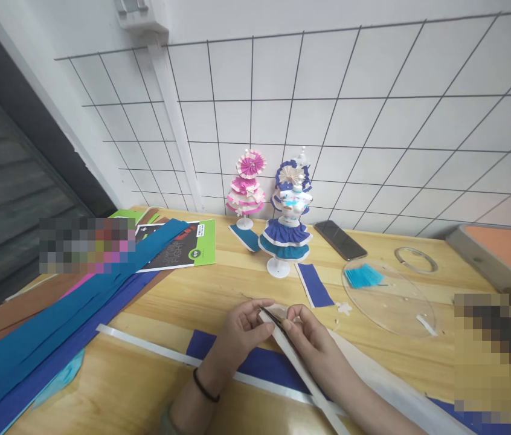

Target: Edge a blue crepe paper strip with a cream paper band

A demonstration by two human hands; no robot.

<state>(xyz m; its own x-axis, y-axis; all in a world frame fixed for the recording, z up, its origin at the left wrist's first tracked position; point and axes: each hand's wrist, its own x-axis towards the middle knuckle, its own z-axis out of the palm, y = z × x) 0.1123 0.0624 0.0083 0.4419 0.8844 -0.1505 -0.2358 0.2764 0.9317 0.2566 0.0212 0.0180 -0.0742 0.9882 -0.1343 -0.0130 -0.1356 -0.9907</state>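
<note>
My left hand and my right hand meet over the wooden table. Both pinch the end of a long white paper strip that runs down to the right under my right forearm. The strip's end looks folded between my fingertips. A dark blue paper sheet lies flat under my hands. Behind them stand a blue-and-white paper-dressed figurine and a pink-and-white one.
Long blue and teal paper strips lie at left over a green booklet. A white strip crosses the table. Small blue pieces, a phone, a clear dish with teal paper, a clear ring and a wire grid wall lie beyond.
</note>
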